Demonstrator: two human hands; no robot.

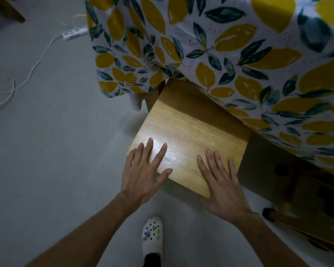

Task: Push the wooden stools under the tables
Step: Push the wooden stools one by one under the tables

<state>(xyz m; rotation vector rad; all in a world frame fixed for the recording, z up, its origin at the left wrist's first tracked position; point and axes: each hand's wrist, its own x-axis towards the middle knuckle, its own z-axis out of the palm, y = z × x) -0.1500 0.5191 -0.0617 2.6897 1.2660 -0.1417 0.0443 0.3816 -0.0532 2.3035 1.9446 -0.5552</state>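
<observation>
Flat, each open hand — left hand (143, 174), right hand (223, 186) — presses the square wooden stool (189, 135).

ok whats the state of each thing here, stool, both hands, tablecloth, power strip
wooden stool: upright, far end under the tablecloth's edge, near end sticking out
left hand: open, flat on the stool's near left corner
right hand: open, flat on the stool's near right corner
tablecloth: draped, hanging over the table edge
power strip: lying on the floor, white cord trailing from it
second stool: in shadow under the table at right
</observation>
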